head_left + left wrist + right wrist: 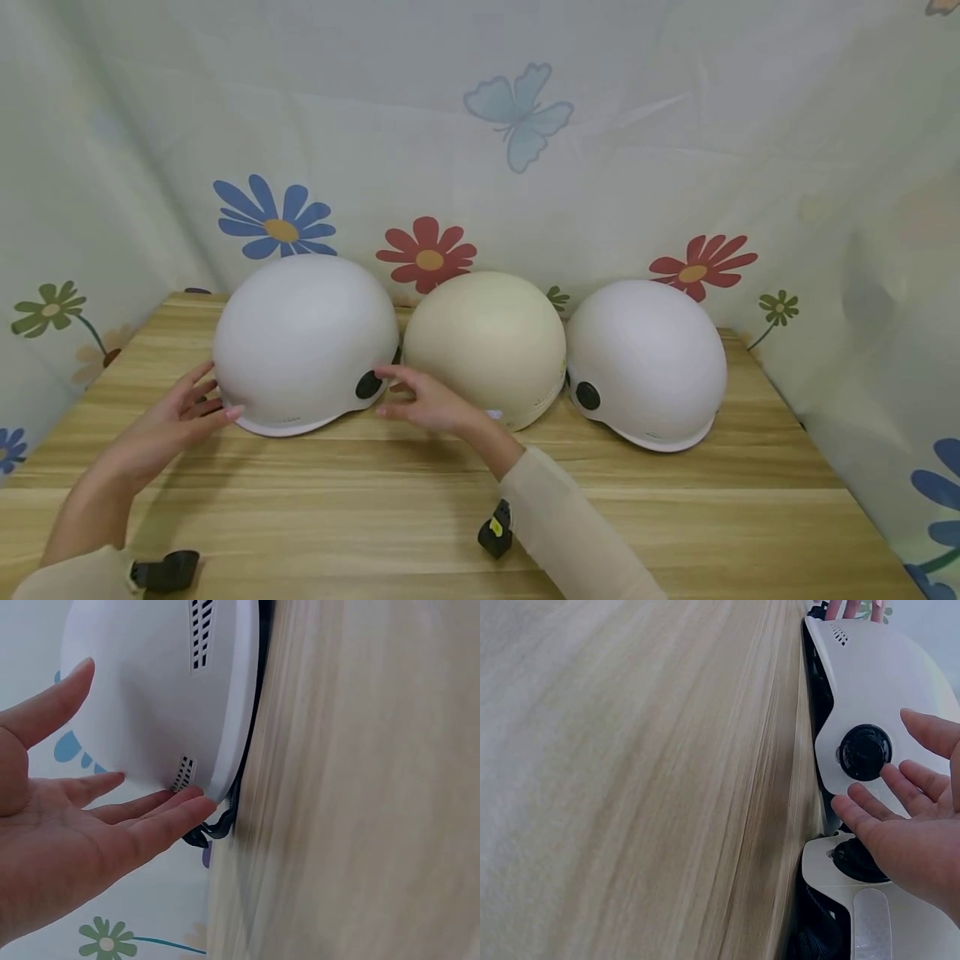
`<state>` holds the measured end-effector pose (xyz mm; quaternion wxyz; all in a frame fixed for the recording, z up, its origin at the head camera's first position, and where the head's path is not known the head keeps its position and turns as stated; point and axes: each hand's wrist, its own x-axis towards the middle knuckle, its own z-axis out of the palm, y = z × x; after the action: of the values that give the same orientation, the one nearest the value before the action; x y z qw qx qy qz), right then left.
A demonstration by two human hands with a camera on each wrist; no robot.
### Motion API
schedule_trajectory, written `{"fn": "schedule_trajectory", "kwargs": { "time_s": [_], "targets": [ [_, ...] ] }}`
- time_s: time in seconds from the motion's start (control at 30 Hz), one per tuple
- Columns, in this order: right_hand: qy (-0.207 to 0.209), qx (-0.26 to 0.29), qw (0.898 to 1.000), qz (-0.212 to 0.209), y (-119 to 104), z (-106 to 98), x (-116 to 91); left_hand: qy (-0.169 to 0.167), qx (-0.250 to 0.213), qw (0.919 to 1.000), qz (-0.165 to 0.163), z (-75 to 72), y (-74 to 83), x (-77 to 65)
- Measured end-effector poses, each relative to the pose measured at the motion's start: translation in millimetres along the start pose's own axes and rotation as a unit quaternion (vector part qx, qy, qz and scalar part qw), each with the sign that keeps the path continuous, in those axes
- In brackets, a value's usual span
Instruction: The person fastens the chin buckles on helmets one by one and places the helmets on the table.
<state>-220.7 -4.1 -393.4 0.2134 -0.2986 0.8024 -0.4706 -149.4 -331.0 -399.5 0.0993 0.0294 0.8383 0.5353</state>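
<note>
Three helmets stand in a row on the wooden table. A large white helmet (303, 329) is on the left, a cream helmet (480, 346) in the middle and a smaller white helmet (652, 358) on the right. My left hand (167, 432) is at the left white helmet's left side, its fingertips at the lower edge near a slotted vent (184, 772) in the left wrist view. My right hand (429, 404) reaches to that helmet's right side, fingertips beside its round black disc (864, 752). Whether they press on the shell I cannot tell. Neither hand grips anything.
The wooden table (337, 508) runs up to a pale curtain (600, 183) printed with flowers and a butterfly. The cream helmet sits close against both neighbours. Black straps (217, 827) show under the left white helmet's rim.
</note>
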Motion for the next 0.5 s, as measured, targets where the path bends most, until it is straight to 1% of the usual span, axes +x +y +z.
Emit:
{"fn": "schedule_trajectory", "kwargs": {
  "time_s": [0.07,0.17,0.23,0.3,0.37,0.5],
  "targets": [
    [-0.003,0.0,1.0,-0.002,0,0,0,0.01,0.005,0.9999,0.003,1.0,0.1,1.7],
    [-0.006,-0.003,1.0,-0.002,1,0,1,0.037,0.009,0.9992,0.006,1.2,-0.2,4.7],
    [-0.006,-0.005,1.0,-0.001,1,0,0,0.055,0.006,0.9984,0.009,0.2,-0.4,7.0],
    [-0.006,-0.004,1.0,-0.001,1,0,0,0.065,-0.004,0.9978,0.011,-1.2,-0.3,10.2],
    [-0.006,-0.003,1.0,-0.002,1,0,0,0.064,-0.015,0.9978,0.011,-2.2,-0.4,13.5],
    [-0.006,0.002,1.0,-0.006,1,0,0,0.051,-0.03,0.9982,0.011,-3.5,-0.6,20.4]
  ]
}}
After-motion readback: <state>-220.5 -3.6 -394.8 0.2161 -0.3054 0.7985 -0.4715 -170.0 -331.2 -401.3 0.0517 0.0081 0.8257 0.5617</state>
